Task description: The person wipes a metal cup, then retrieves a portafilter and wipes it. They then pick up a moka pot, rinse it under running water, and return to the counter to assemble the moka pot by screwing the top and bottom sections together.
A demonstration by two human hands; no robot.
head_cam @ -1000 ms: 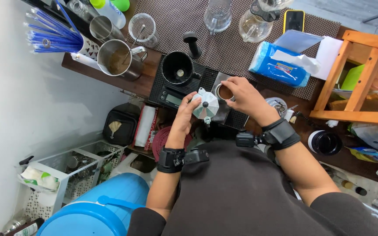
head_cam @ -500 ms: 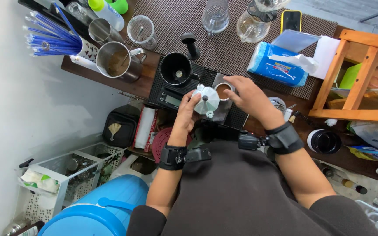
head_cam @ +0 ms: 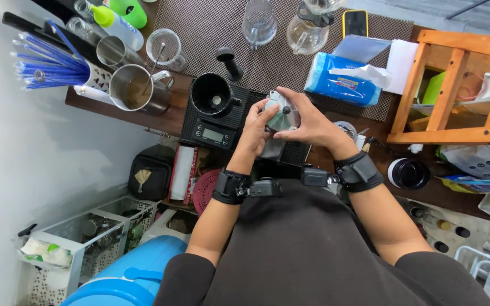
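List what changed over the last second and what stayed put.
The right hand moved off the cup beside the moka pot and closed over the pot's top; that cup is now hidden. The left hand kept its grip. The black grinder cup on the scale stayed put.

The light was bright and even, daylight-like, with no hard source I could pick out. The white wall (head_cam: 24, 187) at my left was washed pale and nearly featureless. Soft, short shadows lay under my fingers (head_cam: 262, 116) and beneath the tabletop (head_cam: 165, 119) edge, where the shelf clutter sat dim. Small glints showed on the steel jug (head_cam: 137, 88) and the glass carafe (head_cam: 307, 25). The centre was sharp; the wide lens bent straight lines toward the corners, and detail softened there.
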